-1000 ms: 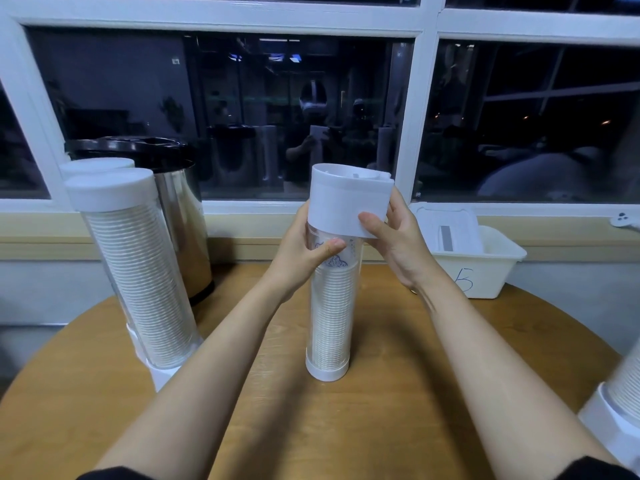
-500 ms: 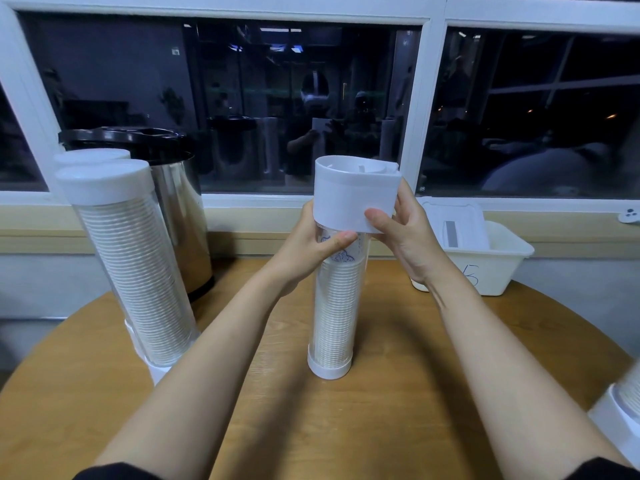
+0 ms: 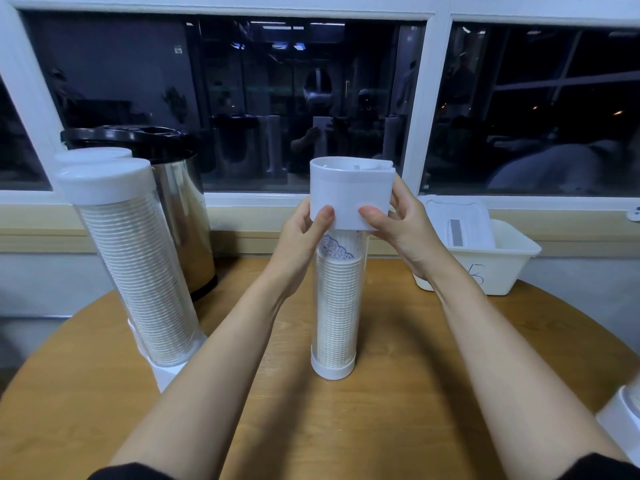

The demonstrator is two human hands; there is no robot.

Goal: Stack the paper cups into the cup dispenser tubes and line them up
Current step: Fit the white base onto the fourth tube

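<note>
Writing is scarce: the only mark is a hand-drawn character on the front of the white bin (image 3: 498, 271) at the back right of the tabletop (image 3: 398, 427). It reads as a "B" or perhaps a "5"; I cannot tell which. A flat white lid (image 3: 460, 223) with a grey strip leans inside that bin.

At the middle of the tabletop a clear dispenser tube (image 3: 334, 317) stands upright on a white ring base. It is filled for most of its height with nested paper cups (image 3: 337, 306), whose white rims show as fine stacked rings. The topmost cup carries a blue ornamental print just under the tube's mouth.

A tall white cap (image 3: 351, 192) covers the tube's upper end; whether it is fully seated cannot be told. The left hand (image 3: 298, 237) and right hand (image 3: 405, 230) both grip this cap, thumbs pressed on its front face near the lower edge. The fingers (image 3: 400, 199) are curled round its sides and back.

At the left edge of the tabletop a filled tube (image 3: 138, 271) with a white top cap stands packed with cups. The cap of another tube (image 3: 93, 154) shows just behind it. A steel urn (image 3: 188, 230) with a black lid stands behind these two, near the dark window (image 3: 277, 98). Part of one more dispenser (image 3: 623, 414) shows at the right edge, well apart from the central tube.
</note>
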